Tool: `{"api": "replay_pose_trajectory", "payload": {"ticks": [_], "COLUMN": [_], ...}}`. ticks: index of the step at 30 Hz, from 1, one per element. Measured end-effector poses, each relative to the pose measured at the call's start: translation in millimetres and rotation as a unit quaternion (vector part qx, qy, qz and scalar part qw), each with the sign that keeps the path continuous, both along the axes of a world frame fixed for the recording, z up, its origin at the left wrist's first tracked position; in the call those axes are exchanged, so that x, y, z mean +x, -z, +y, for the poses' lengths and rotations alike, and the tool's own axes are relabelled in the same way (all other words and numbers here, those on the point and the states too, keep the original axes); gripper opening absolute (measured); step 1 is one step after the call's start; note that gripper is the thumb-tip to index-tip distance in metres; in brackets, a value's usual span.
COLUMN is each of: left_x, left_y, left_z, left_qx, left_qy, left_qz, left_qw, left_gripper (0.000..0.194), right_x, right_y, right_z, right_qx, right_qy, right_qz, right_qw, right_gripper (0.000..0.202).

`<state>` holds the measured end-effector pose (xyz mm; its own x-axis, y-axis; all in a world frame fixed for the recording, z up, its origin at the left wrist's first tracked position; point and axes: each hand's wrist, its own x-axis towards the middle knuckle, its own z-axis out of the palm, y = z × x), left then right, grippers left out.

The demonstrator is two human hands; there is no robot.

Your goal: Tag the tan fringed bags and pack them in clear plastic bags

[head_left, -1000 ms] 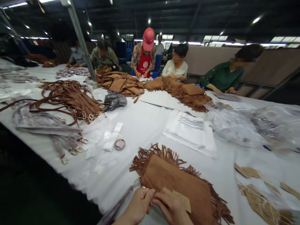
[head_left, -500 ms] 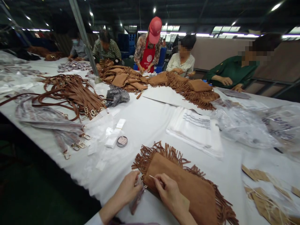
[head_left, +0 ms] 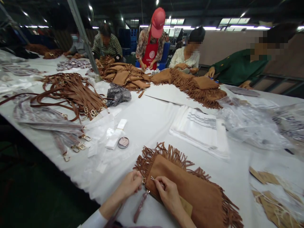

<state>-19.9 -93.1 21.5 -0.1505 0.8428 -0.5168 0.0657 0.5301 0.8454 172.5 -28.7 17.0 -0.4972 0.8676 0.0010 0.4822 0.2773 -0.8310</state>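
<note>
A brown fringed suede bag (head_left: pixel 180 183) lies flat on the table in front of me. My right hand (head_left: pixel 167 191) is over the bag, thumb and fingertips pinched on a thin white string (head_left: pixel 152 178). Partly under that hand, a kraft paper tag (head_left: pixel 186 205) rests on the bag. At the bag's left corner is my left hand (head_left: pixel 131 183), its fingers pressed together beside a gold ring (head_left: pixel 143 180); whatever they may grip is too small to make out. From the corner below hangs a wrapped zipper pull (head_left: pixel 141 207).
Brown straps (head_left: pixel 68 91) and plastic-wrapped straps (head_left: pixel 52 122) are heaped at left. A round tin (head_left: pixel 123 142) sits mid-table. Beyond the bag are printed plastic bags (head_left: pixel 199 129); kraft tags (head_left: pixel 273 202) lie at right. Several co-workers stand across the table behind piled fringed bags (head_left: pixel 190 84).
My left hand has let go of the wrapped zipper pull, which now hangs free, and has moved up slightly towards the ring. My right hand stays pinched on the string, nearly in place.
</note>
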Motion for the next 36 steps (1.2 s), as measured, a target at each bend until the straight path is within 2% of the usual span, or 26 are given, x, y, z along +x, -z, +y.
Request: {"api": "replay_pose_trajectory", "payload": {"ticks": [3,6,13,17,24,30,36], "left_x": [-3.3,-5.9,-8.3,-11.3,-16.0,-19.3,-15.7], "left_y": [0.9,4.0,7.2,4.6,7.6,5.5,5.2], "left_z": [2.3,3.7,3.9,3.8,4.3,5.6,6.9], "left_qx": [-0.045,-0.063,-0.051,-0.047,-0.049,-0.037,-0.040], "left_qy": [-0.016,-0.017,0.009,0.015,0.028,0.054,0.083], "left_qz": [-0.087,-0.124,-0.134,-0.144,-0.157,-0.156,-0.126], "left_qw": [0.995,0.990,0.990,0.988,0.986,0.986,0.988], "left_gripper": [0.059,0.069,0.053,0.053,0.054,0.057,0.047], "right_x": [0.7,0.3,-2.2,-9.2,-22.4,-33.1,-38.2], "right_y": [0.6,-2.0,-29.3,-38.6,-35.2,-35.9,-25.8], "right_z": [-0.7,-0.4,-0.1,-2.5,-4.8,-5.0,-6.8], "right_qx": [-0.012,-0.021,-0.098,-0.115,-0.054,0.019,0.025], "right_qy": [0.006,0.006,-0.044,-0.069,-0.074,-0.096,-0.127], "right_qz": [0.011,0.018,0.017,-0.004,-0.067,-0.146,-0.142], "right_qw": [1.000,1.000,0.994,0.991,0.994,0.984,0.981], "right_gripper": [0.030,0.030,0.034,0.032,0.027,0.022,0.026]}}
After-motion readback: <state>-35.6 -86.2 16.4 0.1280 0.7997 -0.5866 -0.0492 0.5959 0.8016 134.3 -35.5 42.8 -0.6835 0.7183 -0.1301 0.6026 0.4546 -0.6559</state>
